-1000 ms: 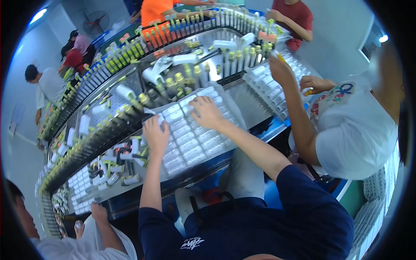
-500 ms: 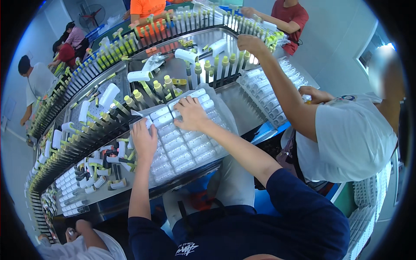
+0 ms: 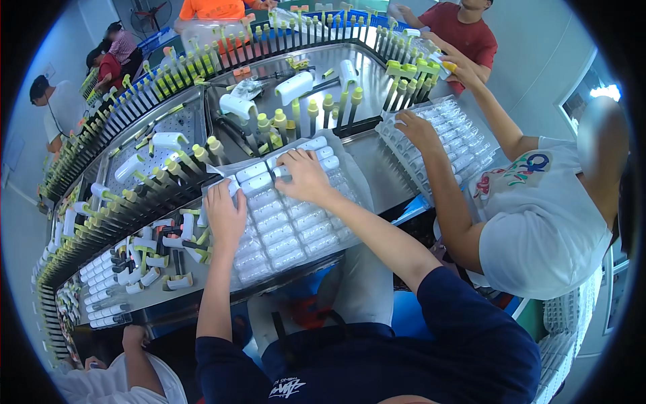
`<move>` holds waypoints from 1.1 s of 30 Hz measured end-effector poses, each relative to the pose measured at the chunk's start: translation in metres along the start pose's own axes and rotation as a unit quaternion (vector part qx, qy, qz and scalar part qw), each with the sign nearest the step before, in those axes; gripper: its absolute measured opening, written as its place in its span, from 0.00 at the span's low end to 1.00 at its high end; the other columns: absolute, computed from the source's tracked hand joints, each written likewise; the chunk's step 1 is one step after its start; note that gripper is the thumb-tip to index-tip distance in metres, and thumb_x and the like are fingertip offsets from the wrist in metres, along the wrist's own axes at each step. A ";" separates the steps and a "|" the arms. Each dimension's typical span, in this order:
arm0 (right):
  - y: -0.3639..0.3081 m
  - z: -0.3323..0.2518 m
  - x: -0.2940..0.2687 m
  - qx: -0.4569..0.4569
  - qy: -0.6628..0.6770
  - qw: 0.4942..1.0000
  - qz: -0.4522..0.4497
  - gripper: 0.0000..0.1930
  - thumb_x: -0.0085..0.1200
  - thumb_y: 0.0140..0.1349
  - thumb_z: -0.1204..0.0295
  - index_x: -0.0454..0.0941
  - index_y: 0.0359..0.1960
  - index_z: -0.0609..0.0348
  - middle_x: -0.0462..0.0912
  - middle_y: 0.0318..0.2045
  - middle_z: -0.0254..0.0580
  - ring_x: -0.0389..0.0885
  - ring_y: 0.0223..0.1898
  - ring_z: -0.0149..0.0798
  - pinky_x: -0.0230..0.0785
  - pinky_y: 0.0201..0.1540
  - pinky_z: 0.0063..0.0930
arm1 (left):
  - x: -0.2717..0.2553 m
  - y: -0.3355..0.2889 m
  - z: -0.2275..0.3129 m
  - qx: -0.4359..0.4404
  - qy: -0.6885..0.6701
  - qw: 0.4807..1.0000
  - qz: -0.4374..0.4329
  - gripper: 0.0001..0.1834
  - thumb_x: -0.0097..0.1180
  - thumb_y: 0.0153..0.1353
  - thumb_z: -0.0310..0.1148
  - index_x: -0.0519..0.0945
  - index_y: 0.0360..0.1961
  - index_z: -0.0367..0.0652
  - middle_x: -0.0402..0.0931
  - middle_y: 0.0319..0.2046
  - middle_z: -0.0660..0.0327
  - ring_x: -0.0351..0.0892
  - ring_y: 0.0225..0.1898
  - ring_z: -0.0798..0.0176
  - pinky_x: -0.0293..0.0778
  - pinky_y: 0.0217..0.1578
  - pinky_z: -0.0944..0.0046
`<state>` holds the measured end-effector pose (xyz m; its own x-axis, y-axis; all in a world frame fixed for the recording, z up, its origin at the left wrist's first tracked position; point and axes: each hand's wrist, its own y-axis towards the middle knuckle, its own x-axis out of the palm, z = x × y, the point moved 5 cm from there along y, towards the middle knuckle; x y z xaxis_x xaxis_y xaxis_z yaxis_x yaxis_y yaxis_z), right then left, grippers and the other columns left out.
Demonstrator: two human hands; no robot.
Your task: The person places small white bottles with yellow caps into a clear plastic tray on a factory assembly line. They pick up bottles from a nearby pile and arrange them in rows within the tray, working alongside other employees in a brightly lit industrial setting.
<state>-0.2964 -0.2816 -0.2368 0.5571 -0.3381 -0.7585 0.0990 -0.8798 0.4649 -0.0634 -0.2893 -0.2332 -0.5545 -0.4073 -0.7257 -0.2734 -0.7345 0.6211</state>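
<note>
A clear plastic blister tray (image 3: 296, 229) lies in front of me with rows of pockets. White oblong plastic casings (image 3: 254, 176) fill pockets along its far edge; the nearer pockets look bare. My left hand (image 3: 226, 212) is at the tray's far left corner, its fingers and thumb closed round a white casing (image 3: 233, 186). To its right, my right hand (image 3: 304, 176) curves over the second row, with a casing's white end (image 3: 280, 172) showing between fingers and thumb. The palms hide most of both held pieces.
A curved line of upright yellow-tipped fixtures (image 3: 168, 176) runs past the tray's far side, some carrying white casings. Loose casings (image 3: 151, 252) and a filled tray (image 3: 104, 289) lie to the left. At right, a co-worker's hand (image 3: 420, 131) reaches over another clear tray (image 3: 447, 145).
The fixtures with their casings have shifted along the line. The co-worker at right has brought one hand back from the line to their tray. My hands stay nearly in place.
</note>
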 end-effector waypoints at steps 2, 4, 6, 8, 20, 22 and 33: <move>-0.001 0.001 -0.001 -0.011 0.001 1.000 0.022 0.23 0.66 0.56 0.59 0.82 0.51 0.57 0.81 0.50 0.46 0.76 0.57 0.49 0.63 0.64 0.45 | 0.000 0.000 0.000 0.002 0.001 1.000 0.006 0.19 0.63 0.67 0.33 0.78 0.55 0.36 0.80 0.48 0.48 0.77 0.55 0.44 0.69 0.57 0.46; -0.002 -0.001 -0.005 -0.033 0.006 0.997 0.068 0.22 0.66 0.58 0.61 0.82 0.52 0.58 0.80 0.52 0.48 0.76 0.57 0.51 0.65 0.64 0.47 | 0.000 0.000 0.000 0.000 0.002 1.000 0.011 0.19 0.63 0.67 0.34 0.78 0.55 0.36 0.80 0.48 0.48 0.77 0.54 0.43 0.69 0.57 0.46; -0.003 -0.003 -0.008 -0.034 0.025 0.995 0.086 0.20 0.65 0.64 0.63 0.81 0.53 0.61 0.79 0.52 0.50 0.75 0.57 0.54 0.67 0.63 0.47 | -0.003 0.000 0.000 -0.004 0.003 1.000 0.013 0.18 0.63 0.68 0.34 0.78 0.55 0.36 0.80 0.48 0.47 0.77 0.54 0.43 0.69 0.57 0.46; -0.002 -0.006 -0.011 -0.032 0.042 0.993 0.110 0.19 0.63 0.68 0.65 0.79 0.55 0.63 0.79 0.52 0.52 0.76 0.56 0.57 0.69 0.61 0.48 | -0.009 0.000 0.001 0.005 0.022 0.999 0.035 0.19 0.64 0.69 0.36 0.78 0.55 0.36 0.81 0.46 0.48 0.78 0.52 0.43 0.71 0.56 0.47; -0.006 -0.006 -0.012 0.032 0.075 0.988 0.132 0.19 0.60 0.72 0.66 0.73 0.58 0.66 0.83 0.39 0.59 0.81 0.44 0.63 0.72 0.50 0.54 | -0.052 0.069 0.095 -0.081 -0.346 0.930 0.098 0.21 0.61 0.75 0.35 0.75 0.62 0.35 0.83 0.49 0.44 0.86 0.47 0.50 0.79 0.49 0.54; -0.003 -0.015 -0.012 0.029 0.081 0.990 0.109 0.19 0.60 0.72 0.67 0.73 0.57 0.65 0.82 0.37 0.59 0.80 0.43 0.63 0.71 0.48 0.55 | -0.029 0.089 0.112 -0.146 -0.472 0.869 0.015 0.19 0.58 0.78 0.36 0.73 0.62 0.36 0.83 0.46 0.56 0.84 0.42 0.68 0.82 0.41 0.64; -0.006 -0.010 -0.016 0.014 0.045 0.990 0.135 0.19 0.62 0.71 0.65 0.74 0.55 0.65 0.83 0.37 0.59 0.81 0.43 0.63 0.72 0.47 0.55 | 0.025 0.202 0.121 -0.200 -0.338 0.919 0.019 0.27 0.62 0.69 0.46 0.75 0.44 0.25 0.83 0.38 0.31 0.85 0.45 0.28 0.77 0.50 0.40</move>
<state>-0.2981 -0.2676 -0.2229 0.6313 -0.5318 -0.5645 -0.0856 -0.7712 0.6308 -0.2276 -0.3825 -0.0900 -0.9568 -0.1050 -0.2713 -0.0082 -0.9225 0.3860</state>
